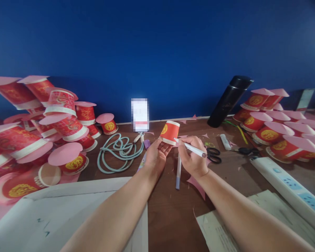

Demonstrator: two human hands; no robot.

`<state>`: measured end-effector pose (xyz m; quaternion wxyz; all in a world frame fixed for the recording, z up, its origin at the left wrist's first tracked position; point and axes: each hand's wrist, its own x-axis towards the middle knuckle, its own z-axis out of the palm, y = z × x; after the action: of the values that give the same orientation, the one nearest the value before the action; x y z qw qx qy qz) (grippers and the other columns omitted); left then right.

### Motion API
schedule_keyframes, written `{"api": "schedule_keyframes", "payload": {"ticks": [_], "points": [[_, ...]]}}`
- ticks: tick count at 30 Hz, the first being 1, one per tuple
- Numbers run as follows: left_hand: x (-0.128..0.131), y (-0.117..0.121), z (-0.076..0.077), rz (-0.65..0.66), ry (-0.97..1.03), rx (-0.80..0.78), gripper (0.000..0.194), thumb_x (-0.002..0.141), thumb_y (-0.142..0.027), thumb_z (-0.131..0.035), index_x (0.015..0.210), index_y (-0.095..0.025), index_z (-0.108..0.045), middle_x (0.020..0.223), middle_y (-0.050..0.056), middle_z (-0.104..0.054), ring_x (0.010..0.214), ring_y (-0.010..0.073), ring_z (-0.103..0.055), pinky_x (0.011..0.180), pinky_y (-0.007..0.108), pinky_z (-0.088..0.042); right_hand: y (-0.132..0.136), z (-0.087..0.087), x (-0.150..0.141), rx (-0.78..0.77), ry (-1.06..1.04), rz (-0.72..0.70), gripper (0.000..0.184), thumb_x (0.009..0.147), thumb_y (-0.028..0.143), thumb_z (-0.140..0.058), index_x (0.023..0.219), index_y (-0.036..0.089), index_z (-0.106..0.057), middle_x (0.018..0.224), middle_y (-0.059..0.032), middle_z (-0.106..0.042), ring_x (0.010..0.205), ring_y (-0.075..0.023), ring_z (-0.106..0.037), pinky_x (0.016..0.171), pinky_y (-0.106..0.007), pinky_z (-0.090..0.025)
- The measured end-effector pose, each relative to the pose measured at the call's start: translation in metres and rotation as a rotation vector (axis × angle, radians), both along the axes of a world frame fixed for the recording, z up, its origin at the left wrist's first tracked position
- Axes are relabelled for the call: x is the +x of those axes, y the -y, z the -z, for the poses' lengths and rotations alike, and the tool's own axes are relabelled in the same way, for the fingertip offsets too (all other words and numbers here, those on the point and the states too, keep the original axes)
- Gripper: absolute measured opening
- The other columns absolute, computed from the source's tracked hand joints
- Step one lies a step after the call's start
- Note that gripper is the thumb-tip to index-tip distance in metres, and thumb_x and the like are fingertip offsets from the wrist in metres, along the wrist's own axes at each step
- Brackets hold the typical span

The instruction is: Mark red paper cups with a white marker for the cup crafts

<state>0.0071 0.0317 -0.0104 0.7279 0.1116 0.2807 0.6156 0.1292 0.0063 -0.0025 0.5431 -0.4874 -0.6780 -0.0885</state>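
Note:
My left hand (157, 154) is closed around the lower part of a red paper cup (171, 131) with a gold pattern and a white band at each end. The cup is held a little above the table, slightly tilted. In my right hand (193, 155) is a white marker pen (195, 149). Its tip points left and meets or nearly meets the cup's lower white band; contact cannot be made out for certain. Below my hands another white pen or cap with a purple-grey end (178, 175) lies on the table.
Red cups with pink paper discs (68, 127) are piled at left, more (274, 131) at right. A black flask (228, 103) leans on the blue wall. Also here are a phone (140, 115), a coiled cable (115, 155), black-handled scissors (214, 154), a power strip (286, 182) and pink scraps (198, 187).

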Motion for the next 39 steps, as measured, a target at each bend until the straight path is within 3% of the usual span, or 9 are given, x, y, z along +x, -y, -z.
{"api": "schedule_keyframes", "payload": {"ticks": [27, 39], "points": [[0.0002, -0.0004, -0.0052, -0.001, 0.002, -0.036, 0.004, 0.077, -0.015, -0.058, 0.077, -0.015, -0.062, 0.073, 0.004, -0.071, 0.073, 0.0143, -0.068, 0.085, 0.031, -0.050, -0.0001, -0.0003, -0.0009, 0.006, 0.036, 0.005, 0.003, 0.080, 0.022, -0.058, 0.083, 0.021, -0.057, 0.077, -0.0015, -0.063, 0.074, -0.0164, -0.059, 0.077, -0.034, -0.046], [-0.0003, -0.0018, -0.0053, -0.011, 0.012, -0.046, 0.004, 0.077, -0.014, -0.057, 0.077, -0.015, -0.061, 0.075, 0.004, -0.070, 0.073, 0.0143, -0.068, 0.088, 0.033, -0.049, -0.0008, 0.0016, 0.0002, -0.006, 0.025, 0.015, 0.003, 0.081, 0.024, -0.058, 0.080, 0.021, -0.057, 0.077, -0.0017, -0.063, 0.074, -0.0162, -0.059, 0.078, -0.034, -0.046]]}}
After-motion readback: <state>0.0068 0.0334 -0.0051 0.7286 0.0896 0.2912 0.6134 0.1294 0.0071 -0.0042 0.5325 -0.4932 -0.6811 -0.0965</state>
